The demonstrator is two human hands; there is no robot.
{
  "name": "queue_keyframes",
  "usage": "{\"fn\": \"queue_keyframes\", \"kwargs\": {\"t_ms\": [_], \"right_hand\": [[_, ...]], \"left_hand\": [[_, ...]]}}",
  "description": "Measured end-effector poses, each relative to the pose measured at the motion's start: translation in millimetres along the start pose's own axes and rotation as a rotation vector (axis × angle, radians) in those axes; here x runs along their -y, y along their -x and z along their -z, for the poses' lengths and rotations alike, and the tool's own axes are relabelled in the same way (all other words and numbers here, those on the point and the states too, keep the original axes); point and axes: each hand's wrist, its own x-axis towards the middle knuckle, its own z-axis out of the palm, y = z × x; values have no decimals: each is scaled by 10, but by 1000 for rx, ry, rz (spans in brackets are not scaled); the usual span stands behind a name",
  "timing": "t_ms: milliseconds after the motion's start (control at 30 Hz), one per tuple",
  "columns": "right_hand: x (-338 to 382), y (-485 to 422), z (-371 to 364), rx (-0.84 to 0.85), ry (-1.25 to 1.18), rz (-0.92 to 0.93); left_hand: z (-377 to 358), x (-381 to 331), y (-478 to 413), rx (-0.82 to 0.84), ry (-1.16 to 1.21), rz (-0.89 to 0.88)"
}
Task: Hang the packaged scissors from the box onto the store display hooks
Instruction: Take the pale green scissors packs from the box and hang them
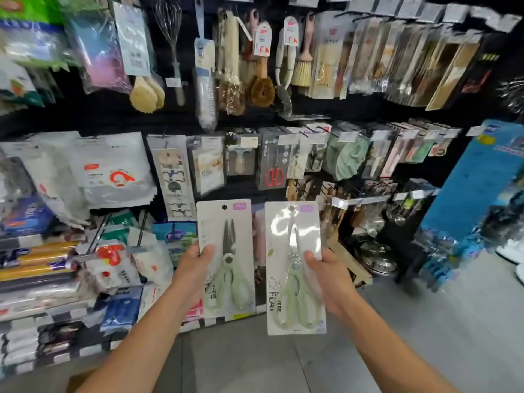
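Note:
Two white cards, each with pale green kitchen scissors under clear plastic, are held upright in front of the display wall. My left hand (195, 268) grips the left edge of the left scissors pack (226, 256). My right hand (326, 275) grips the right edge of the right scissors pack (292, 268), which sits slightly lower and catches glare. Each card has a hang hole near its top. Behind them, a row of display hooks (317, 131) carries other packaged scissors, including a red-handled pair (272, 165). The box is not in view.
Brushes and a whisk (170, 38) hang on the upper row. Bags and foil rolls (37, 259) pile on the lower left shelves. Metal ladles and pots (377, 251) sit low right. A blue rack (476, 194) stands on the right by the grey floor (425, 336).

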Motion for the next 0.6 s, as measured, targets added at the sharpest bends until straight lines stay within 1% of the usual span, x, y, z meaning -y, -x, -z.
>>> {"fn": "queue_keyframes", "kwargs": {"t_ms": [133,267,367,500,600], "right_hand": [[39,-229,202,1,6,-34],[62,-515,508,64,27,-70],[117,-757,818,93,73,-44],[184,-1109,1280,110,115,-63],[263,-1389,1614,146,93,-65]], "left_hand": [[-318,29,-47,-46,5,-12],[-623,74,-143,-86,23,-3],[-897,123,-236,-129,45,-4],[-1403,140,-238,-178,49,-6],[-1832,132,-217,-201,28,7]]}}
